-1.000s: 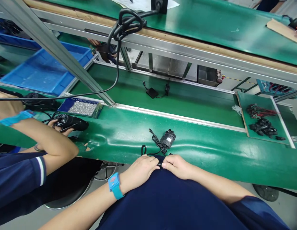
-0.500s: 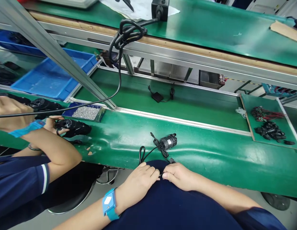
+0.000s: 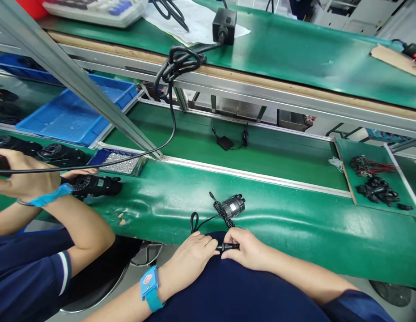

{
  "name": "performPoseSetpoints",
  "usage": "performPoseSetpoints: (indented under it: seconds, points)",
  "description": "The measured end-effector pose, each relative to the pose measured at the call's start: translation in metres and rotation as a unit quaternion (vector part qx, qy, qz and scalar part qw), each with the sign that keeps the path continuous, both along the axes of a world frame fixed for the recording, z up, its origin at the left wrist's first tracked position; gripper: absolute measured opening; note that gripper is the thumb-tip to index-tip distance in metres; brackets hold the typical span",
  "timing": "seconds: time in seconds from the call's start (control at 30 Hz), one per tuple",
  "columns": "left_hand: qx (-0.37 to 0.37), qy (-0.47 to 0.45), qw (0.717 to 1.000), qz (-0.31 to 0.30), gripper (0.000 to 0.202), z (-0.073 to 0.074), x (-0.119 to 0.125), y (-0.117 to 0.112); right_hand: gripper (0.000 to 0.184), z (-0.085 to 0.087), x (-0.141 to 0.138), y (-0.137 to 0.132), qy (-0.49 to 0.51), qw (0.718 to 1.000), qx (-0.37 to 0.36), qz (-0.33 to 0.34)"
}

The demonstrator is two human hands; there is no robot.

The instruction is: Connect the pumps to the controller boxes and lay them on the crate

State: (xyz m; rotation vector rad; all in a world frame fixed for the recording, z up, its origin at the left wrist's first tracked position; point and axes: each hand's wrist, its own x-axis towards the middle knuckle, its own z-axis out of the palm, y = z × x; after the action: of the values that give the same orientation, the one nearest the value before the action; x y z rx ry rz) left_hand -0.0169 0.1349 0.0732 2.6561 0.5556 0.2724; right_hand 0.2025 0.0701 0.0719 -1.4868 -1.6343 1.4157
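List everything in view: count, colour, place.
Bench: 1, green, foreground
Shelf: 1, green, above bench
Held connector: 1, black, low centre
Ribbed unit: 1, black, on bench
Thin cable: 1, black, against unit
Adapter: 1, black, behind bench
Thick cable: 1, black, hanging off shelf
Box: 1, black, on shelf
Sheet: 1, white, on shelf
Keyed device: 1, pale, shelf's left
Cardboard: 1, brown, shelf's right
Parts bin: 1, blue, left, holding silver pieces
Trays: 2, blue, back left
Fittings: many, black, right
Wires: many, red, behind fittings
Cord: 1, white, left of fittings
Fan units: 3, black, left
Co-worker: 1, navy sleeve, left
Left grip: 1, blue strap, on connector
Right grip: 1, navy sleeve, on connector
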Motion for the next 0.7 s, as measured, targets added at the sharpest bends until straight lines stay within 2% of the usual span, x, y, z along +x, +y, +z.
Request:
performPoseSetpoints:
  seconds: [0.13,0.3,0.4,0.47,0.53,0.6,0.63,0.7]
  points:
    - [0.024,-0.027,0.999,-0.001,0.030,0.000,0.000,0.003,0.048,-0.001,0.003,0.008,0.068,0.993,-0.072,0.057]
    - [0.046,-0.046,0.998,-0.007,0.025,0.005,0.002,0.008,0.066,-0.002,0.010,0.021,0.143,0.969,-0.173,0.106]
    - [0.048,-0.049,0.998,0.003,0.023,0.003,0.003,0.012,0.071,-0.005,0.011,0.032,0.173,0.945,-0.242,0.133]
    - [0.041,-0.044,0.998,0.024,0.022,-0.003,0.000,0.014,0.066,-0.009,0.010,0.040,0.159,0.951,-0.228,0.134]
    - [0.028,-0.039,0.997,0.054,0.022,-0.012,-0.004,0.015,0.057,-0.013,0.007,0.048,0.123,0.974,-0.160,0.100]
    - [0.024,-0.049,0.996,0.077,0.021,-0.021,-0.010,0.017,0.050,-0.017,0.003,0.056,0.100,0.986,-0.118,0.068]
    - [0.028,-0.056,0.995,0.078,0.021,-0.025,-0.013,0.018,0.049,-0.020,0.001,0.059,0.103,0.984,-0.129,0.070]
    - [0.056,-0.083,0.993,0.069,0.022,-0.033,-0.016,0.021,0.049,-0.025,-0.001,0.064,0.130,0.964,-0.203,0.109]
